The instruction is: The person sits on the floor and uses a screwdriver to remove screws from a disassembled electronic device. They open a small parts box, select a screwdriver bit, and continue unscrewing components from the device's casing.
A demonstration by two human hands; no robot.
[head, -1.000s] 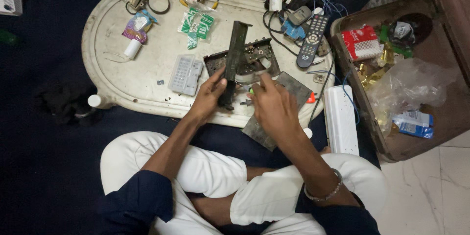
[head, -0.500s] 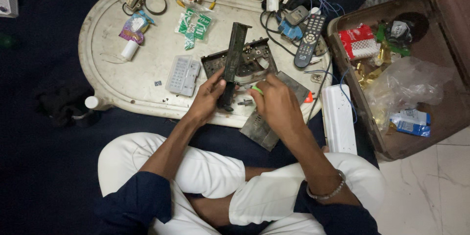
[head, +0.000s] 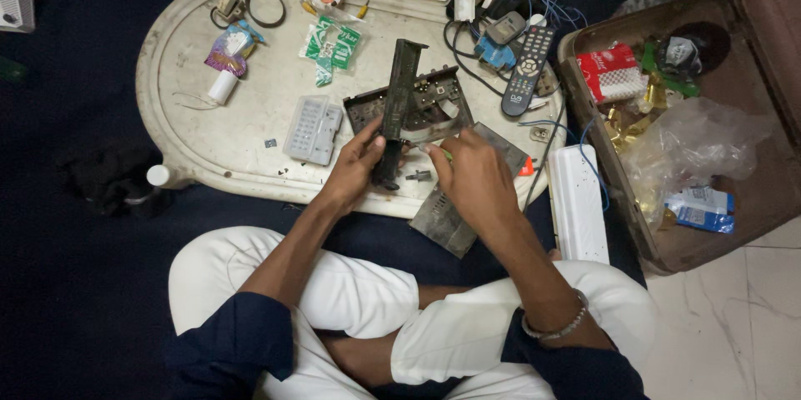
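Black panel [head: 399,108] stands tilted in the left hand [head: 360,165], fingers wrapped around its lower end, while the right hand [head: 471,179] pinches a green-handled screwdriver [head: 442,152] beside it over the desk [head: 209,129].

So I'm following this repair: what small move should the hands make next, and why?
Probably keep the left hand steady on the long dark panel while the right hand seats its green-handled tool at the panel's lower end. The tip already points there, and the panel stands propped over the open case.
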